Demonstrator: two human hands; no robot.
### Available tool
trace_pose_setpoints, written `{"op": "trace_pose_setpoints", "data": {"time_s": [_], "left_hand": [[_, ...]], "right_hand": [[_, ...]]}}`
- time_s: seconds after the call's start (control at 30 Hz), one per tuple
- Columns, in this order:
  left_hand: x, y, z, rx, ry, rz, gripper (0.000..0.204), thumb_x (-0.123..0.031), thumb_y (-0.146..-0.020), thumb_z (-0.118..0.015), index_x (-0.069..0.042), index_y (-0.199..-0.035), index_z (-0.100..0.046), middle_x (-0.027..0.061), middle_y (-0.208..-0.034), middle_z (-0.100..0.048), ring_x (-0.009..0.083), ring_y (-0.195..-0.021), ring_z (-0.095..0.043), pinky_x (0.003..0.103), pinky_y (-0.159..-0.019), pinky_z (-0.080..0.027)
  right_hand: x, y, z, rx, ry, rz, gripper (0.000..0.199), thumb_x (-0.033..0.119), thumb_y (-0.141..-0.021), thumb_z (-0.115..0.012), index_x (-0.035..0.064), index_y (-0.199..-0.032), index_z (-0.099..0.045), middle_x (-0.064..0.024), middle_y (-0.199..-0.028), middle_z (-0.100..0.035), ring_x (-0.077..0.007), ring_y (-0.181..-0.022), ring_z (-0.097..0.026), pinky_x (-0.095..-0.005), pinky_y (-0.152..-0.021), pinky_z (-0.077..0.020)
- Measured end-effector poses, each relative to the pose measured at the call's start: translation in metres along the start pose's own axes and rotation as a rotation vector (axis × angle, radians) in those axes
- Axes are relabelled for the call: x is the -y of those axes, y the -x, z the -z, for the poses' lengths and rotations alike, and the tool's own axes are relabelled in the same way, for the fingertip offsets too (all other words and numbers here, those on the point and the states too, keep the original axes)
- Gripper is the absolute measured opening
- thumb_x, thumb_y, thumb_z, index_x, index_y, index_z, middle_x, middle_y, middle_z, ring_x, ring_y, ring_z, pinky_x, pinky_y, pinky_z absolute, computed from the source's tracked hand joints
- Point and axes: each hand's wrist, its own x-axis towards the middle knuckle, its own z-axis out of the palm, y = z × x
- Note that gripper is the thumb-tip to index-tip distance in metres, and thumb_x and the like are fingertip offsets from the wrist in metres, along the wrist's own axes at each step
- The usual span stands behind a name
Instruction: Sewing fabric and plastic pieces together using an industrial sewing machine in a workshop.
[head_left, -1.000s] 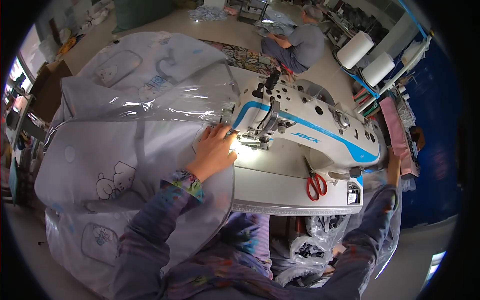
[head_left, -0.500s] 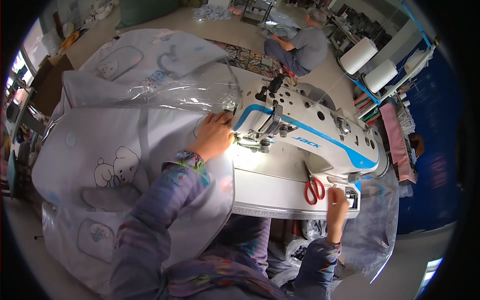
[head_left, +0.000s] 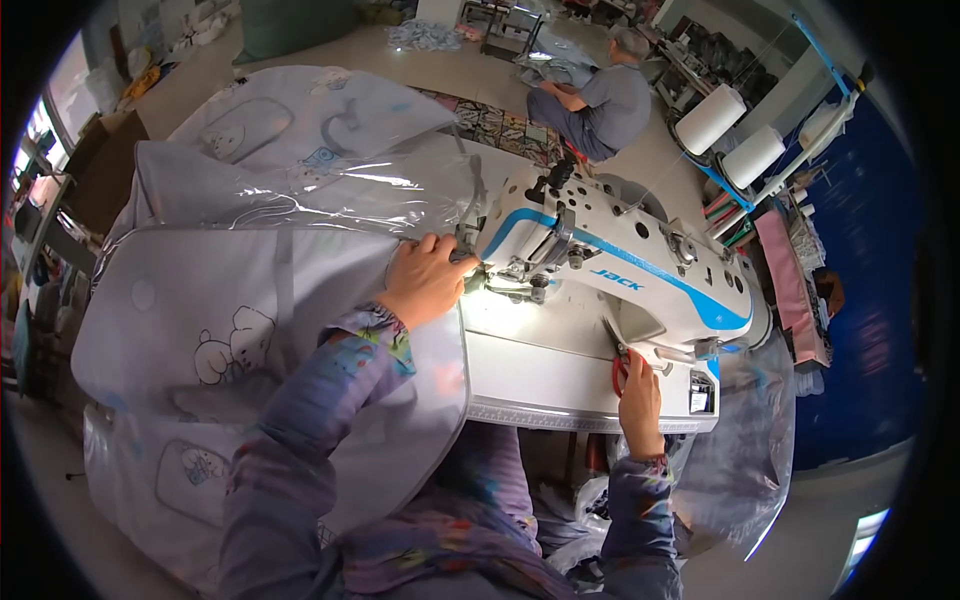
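Note:
My left hand (head_left: 425, 284) has its fingers bent over the edge of a pale grey fabric cover (head_left: 200, 290) with printed bears and clear plastic film, close beside the needle area of a white and blue sewing machine (head_left: 600, 245). Its fingertips are partly hidden against the material. On the machine table, my right hand (head_left: 641, 408) is closed at the handles of a pair of scissors (head_left: 617, 372) with red grips. The fingers cover most of the handles, while the blades point away from me.
White thread cones (head_left: 711, 119) stand on a rack behind the machine. Clear plastic sheeting (head_left: 740, 450) hangs off the table's right end. Beyond the table, another person (head_left: 610, 105) sits low near the floor. A cardboard box (head_left: 105, 165) stands at the far left.
My right hand has moved left and slightly away from me, from beside the scissors onto their handles. The left hand stays at the cover's edge by the needle area.

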Motion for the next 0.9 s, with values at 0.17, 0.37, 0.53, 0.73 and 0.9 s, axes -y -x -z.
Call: {"op": "trace_pose_setpoints", "data": {"time_s": [0.17,0.37,0.53,0.73,0.9], "left_hand": [[-0.001,-0.006,-0.004,0.021,-0.047,0.027,0.024,-0.023,-0.084,-0.062,-0.02,-0.107,-0.07,0.0057,-0.114,-0.056,0.0264,-0.105,-0.05,0.046,-0.084,-0.042],[-0.007,-0.01,-0.016,-0.07,-0.084,0.088,0.015,-0.021,-0.084,-0.064,-0.012,-0.094,-0.07,0.0068,-0.111,-0.056,0.028,-0.104,-0.051,0.048,-0.086,-0.042],[-0.01,-0.005,-0.02,-0.09,-0.058,0.096,0.016,-0.017,-0.084,-0.062,-0.01,-0.097,-0.067,0.0056,-0.11,-0.057,0.0286,-0.106,-0.05,0.048,-0.09,-0.04],[-0.01,-0.005,-0.025,-0.067,-0.043,0.139,0.027,-0.015,-0.088,-0.053,-0.016,-0.113,-0.064,0.0021,-0.108,-0.059,0.0261,-0.107,-0.053,0.053,-0.098,-0.037],[-0.01,-0.006,-0.025,-0.074,-0.005,0.145,0.027,-0.016,-0.087,-0.054,-0.016,-0.113,-0.064,0.0024,-0.108,-0.058,0.0254,-0.108,-0.053,0.052,-0.1,-0.035]], "right_hand": [[0.03,0.002,0.024,0.406,-0.525,-0.148,0.049,0.004,-0.085,-0.062,0.0003,-0.131,-0.046,-0.0238,-0.114,-0.059,-0.0324,-0.095,-0.064,-0.0384,-0.083,-0.0517],[0.148,0.025,-0.004,0.706,-1.868,-0.244,0.042,0.018,-0.096,-0.063,0.0027,-0.132,-0.048,-0.0035,-0.097,-0.057,-0.011,-0.077,-0.053,-0.0235,-0.066,-0.0439],[0.22,-0.018,-0.028,0.764,-1.952,-0.381,0.043,0.046,-0.099,-0.054,0.0062,-0.114,-0.054,-0.0038,-0.087,-0.06,-0.0152,-0.071,-0.057,-0.028,-0.065,-0.0481],[0.245,-0.038,-0.041,0.496,-2.002,-0.532,0.039,0.048,-0.1,-0.052,0.009,-0.099,-0.054,-0.0024,-0.078,-0.056,-0.0152,-0.064,-0.059,-0.0284,-0.058,-0.0503],[0.241,-0.038,-0.046,0.447,-2.009,-0.504,0.039,0.045,-0.1,-0.054,0.0056,-0.095,-0.058,-0.0038,-0.078,-0.059,-0.0176,-0.065,-0.058,-0.0305,-0.059,-0.049]]}}
